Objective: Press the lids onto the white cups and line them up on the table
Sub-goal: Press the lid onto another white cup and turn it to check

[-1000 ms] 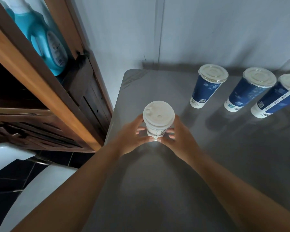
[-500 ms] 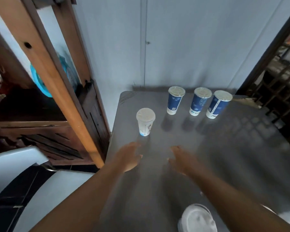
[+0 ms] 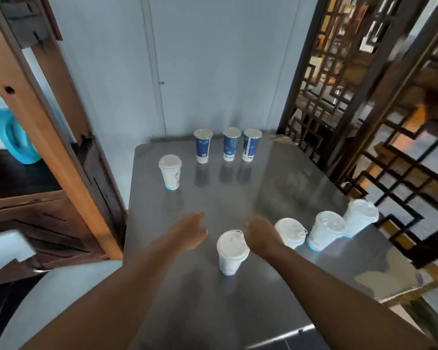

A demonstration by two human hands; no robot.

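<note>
A lidded white cup stands alone at the far left of the metal table. Closer to me, a second white cup with a lid on top stands between my hands. My left hand hovers to its left, fingers relaxed and holding nothing. My right hand hovers just right of that cup's rim, also empty. Three more white cups run to the right: one, another and the last near the table's right edge, all lidded.
Three blue lidded cups stand in a row at the table's far edge by the wall. A wooden shelf unit with a blue bottle flanks the left side. A dark lattice screen borders the right.
Both hands let go of the far-left white cup and drew back toward me. The view pulled back and tilted, bringing the nearer row of white cups into sight.
</note>
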